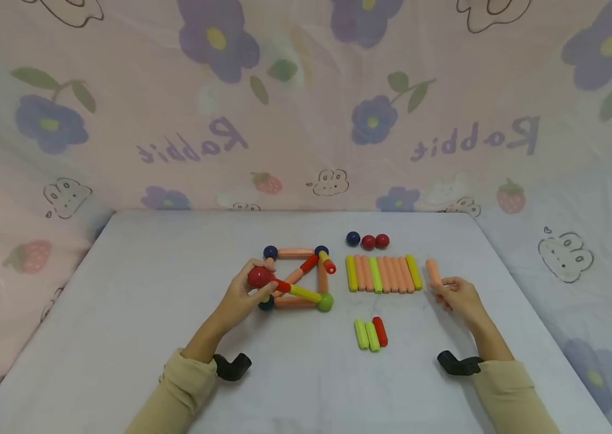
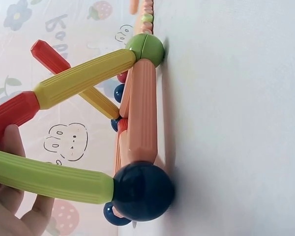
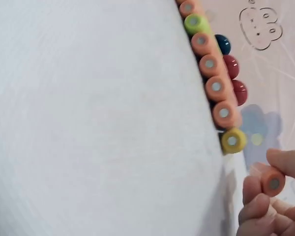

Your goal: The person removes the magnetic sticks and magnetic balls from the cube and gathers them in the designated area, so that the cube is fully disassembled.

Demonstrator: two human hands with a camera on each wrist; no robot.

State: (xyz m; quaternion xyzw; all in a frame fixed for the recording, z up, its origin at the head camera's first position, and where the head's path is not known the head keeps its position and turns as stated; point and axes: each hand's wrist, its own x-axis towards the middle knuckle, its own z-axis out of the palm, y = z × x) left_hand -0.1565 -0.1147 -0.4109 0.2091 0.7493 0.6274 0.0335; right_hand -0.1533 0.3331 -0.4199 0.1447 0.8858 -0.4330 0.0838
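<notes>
My left hand (image 1: 242, 296) grips a red ball (image 1: 259, 276) where raised magnetic rods meet, its fingertips by a red rod (image 2: 14, 115). From there a yellow rod (image 1: 306, 293) slopes to a green ball (image 1: 325, 302), and a curved light-green rod (image 2: 49, 176) runs to a dark blue ball (image 2: 143, 191). Below is a flat square frame of peach rods (image 1: 295, 303), with a diagonal across it. A yellow-and-red bar (image 1: 327, 261) tilts up from its far right corner. My right hand (image 1: 460, 297) pinches a peach magnetic rod (image 1: 433, 271) above the table.
A row of peach, yellow and green rods (image 1: 387, 274) lies between frame and right hand. Behind it sit a dark blue ball (image 1: 353, 239) and two red balls (image 1: 375, 242). Nearer lie two light-green rods (image 1: 366, 335) and a red rod (image 1: 380, 331). A printed curtain hangs behind.
</notes>
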